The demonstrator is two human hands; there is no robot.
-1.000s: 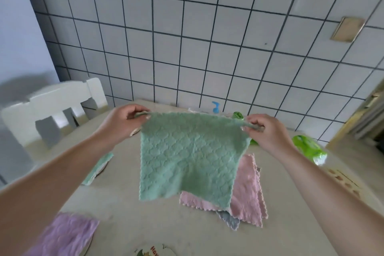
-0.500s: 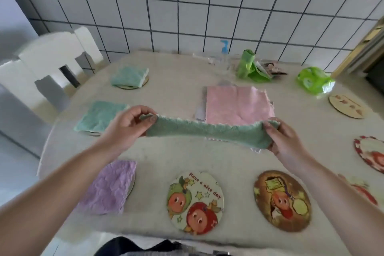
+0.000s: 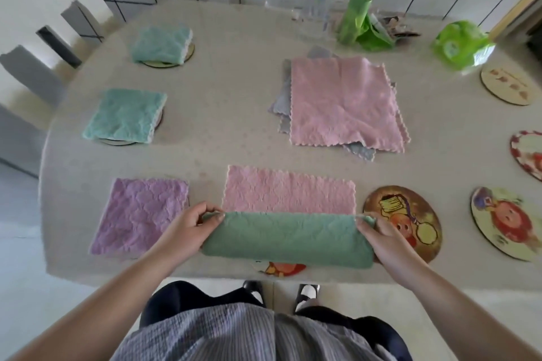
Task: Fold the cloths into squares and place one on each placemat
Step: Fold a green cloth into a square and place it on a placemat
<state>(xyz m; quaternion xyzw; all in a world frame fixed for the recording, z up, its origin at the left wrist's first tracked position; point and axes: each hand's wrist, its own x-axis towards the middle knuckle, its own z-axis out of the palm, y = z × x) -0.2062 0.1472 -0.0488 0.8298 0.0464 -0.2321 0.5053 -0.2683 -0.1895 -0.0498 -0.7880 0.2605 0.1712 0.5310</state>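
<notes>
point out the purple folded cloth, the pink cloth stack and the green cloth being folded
purple folded cloth (image 3: 140, 215), head view, middle of its top face
pink cloth stack (image 3: 343, 101), head view, centre of the top pink cloth
green cloth (image 3: 289, 239), head view, middle of the folded-over green side

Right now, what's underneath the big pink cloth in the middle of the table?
Under the big pink cloth lie grey-blue cloths, edges poking out at its left and bottom. How many are stacked there, and anything else beneath, is covered.
</notes>
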